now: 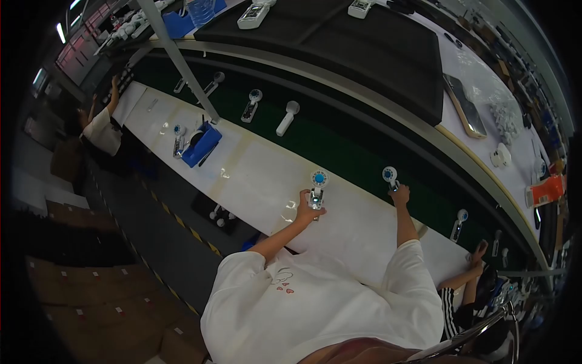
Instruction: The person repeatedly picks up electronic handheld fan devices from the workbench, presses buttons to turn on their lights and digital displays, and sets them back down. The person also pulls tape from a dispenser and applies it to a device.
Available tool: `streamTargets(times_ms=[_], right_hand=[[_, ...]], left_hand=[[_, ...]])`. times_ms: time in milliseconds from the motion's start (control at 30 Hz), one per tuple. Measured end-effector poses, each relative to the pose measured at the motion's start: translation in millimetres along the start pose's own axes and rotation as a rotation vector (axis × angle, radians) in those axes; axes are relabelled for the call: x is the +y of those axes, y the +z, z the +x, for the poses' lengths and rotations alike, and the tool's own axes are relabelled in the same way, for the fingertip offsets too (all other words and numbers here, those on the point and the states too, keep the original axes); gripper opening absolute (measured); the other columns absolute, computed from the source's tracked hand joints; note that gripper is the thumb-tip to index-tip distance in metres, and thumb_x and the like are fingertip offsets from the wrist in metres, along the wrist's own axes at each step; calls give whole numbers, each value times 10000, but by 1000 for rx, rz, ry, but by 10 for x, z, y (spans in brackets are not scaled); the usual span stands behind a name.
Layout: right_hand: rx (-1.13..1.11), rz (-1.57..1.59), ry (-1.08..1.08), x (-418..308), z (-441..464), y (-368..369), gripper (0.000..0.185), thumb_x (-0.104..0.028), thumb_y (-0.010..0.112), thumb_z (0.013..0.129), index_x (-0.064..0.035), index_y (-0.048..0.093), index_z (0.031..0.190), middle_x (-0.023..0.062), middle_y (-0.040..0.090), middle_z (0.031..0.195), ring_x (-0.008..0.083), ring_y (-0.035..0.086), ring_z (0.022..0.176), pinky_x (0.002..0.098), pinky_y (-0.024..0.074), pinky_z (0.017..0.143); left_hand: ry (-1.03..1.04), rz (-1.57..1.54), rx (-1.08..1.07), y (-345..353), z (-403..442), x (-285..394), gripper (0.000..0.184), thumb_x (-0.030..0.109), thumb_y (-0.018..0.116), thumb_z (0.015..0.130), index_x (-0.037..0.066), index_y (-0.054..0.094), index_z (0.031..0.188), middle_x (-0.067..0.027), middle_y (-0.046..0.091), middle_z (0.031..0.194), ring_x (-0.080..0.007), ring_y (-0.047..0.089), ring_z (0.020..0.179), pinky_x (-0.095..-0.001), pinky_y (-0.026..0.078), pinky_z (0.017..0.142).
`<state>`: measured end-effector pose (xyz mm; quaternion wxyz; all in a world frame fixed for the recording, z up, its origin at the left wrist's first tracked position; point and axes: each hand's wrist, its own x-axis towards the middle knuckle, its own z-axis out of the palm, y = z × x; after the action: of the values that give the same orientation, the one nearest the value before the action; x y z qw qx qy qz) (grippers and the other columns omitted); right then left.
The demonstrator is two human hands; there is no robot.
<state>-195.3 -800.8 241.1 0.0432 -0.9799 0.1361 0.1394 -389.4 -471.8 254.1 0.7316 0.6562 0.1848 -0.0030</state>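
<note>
Above the white worktop, my left hand point(308, 210) is closed around the body of a handheld fan point(319, 179) with a round head and blue centre. Farther right, over the green conveyor belt point(351, 155), my right hand point(399, 195) grips the lower end of another handheld fan point(389, 175), also white with a blue hub. Its handle is partly hidden by my fingers. Between the two hands lies a stretch of the white worktop point(357, 224).
More handheld fans lie on the belt, one white point(288, 117) and one silver point(251, 105). A blue tape dispenser point(202, 144) stands on the worktop's left. A metal post point(182, 64) rises behind it. Co-workers are at the far left point(104, 130) and lower right point(464, 282).
</note>
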Motion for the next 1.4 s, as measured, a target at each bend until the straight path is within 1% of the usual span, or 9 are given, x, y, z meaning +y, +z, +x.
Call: streamTargets(times_ms=[133, 200, 300, 333, 467, 633, 1167, 1267, 1400], right_hand=[[40, 473, -193, -520, -475, -13, 480, -257, 771, 653, -11, 537, 993, 140, 618, 842, 288, 624, 764, 384, 517, 695], [-571, 1252, -108, -891, -1044, -238, 412, -208, 739, 698, -22, 505, 982, 127, 611, 756, 241, 620, 701, 358, 517, 652], [-840, 1370, 33, -1300, -1945, -688, 336, -216, 652, 782, -25, 474, 995, 118, 608, 753, 227, 611, 668, 341, 512, 629], [-905, 1500, -26, -1369, -2173, -770, 305, -211, 582, 812, -15, 459, 1010, 128, 608, 779, 218, 614, 681, 329, 519, 625], [-999, 1772, -237, -1582, -2749, -1155, 287, -204, 433, 825, -11, 469, 1035, 151, 606, 826, 227, 598, 711, 338, 503, 679], [-751, 1644, -518, -1687, -3071, -1445, 513, -103, 368, 757, -2, 293, 1254, 200, 585, 937, 230, 590, 742, 351, 503, 717], [-705, 1691, -536, -1689, -3290, -1420, 466, -152, 429, 806, -20, 294, 1232, 169, 576, 942, 223, 585, 766, 347, 489, 714], [-660, 1679, -527, -1682, -3337, -1383, 441, -69, 366, 819, -27, 312, 1255, 103, 538, 1025, 149, 550, 890, 302, 452, 828], [-590, 1688, -496, -1675, -3384, -1331, 469, -142, 432, 801, -27, 302, 1237, 159, 574, 942, 216, 586, 770, 329, 486, 706]], left_hand=[[-47, -23, -98, -248, -289, 522, 843, 122, 793, 622, 80, 221, 1240, -134, 571, 943, -174, 615, 788, -290, 506, 707], [-6, 51, -119, -361, -392, 641, 747, 120, 722, 690, 85, 226, 1247, -131, 564, 944, -176, 614, 778, -292, 510, 692], [-17, -99, -164, -428, -600, 996, 562, 101, 549, 798, 77, 231, 1261, -130, 554, 949, -183, 612, 766, -292, 515, 668], [-66, -331, -183, -446, -675, 1142, 479, 84, 446, 840, 65, 230, 1267, -132, 550, 952, -187, 611, 764, -290, 517, 658], [14, -242, -171, -479, -873, 1513, 457, 37, 333, 823, 60, 225, 1267, -137, 547, 966, -190, 611, 763, -284, 519, 657], [45, -277, -185, -566, -978, 1745, 493, 25, 336, 805, 59, 207, 1280, -146, 534, 1004, -182, 602, 789, -294, 531, 655], [200, -241, -276, -650, -1079, 1886, 484, 33, 369, 830, 11, 195, 1281, -104, 531, 1004, -141, 534, 858, -290, 441, 809], [203, -212, -271, -628, -1163, 2086, 487, 26, 374, 820, 9, 211, 1279, -100, 530, 1012, -137, 518, 883, -283, 421, 830], [283, -112, -214, -634, -1124, 1911, 481, 15, 367, 810, 4, 232, 1271, -99, 531, 998, -139, 520, 877, -278, 419, 830]])
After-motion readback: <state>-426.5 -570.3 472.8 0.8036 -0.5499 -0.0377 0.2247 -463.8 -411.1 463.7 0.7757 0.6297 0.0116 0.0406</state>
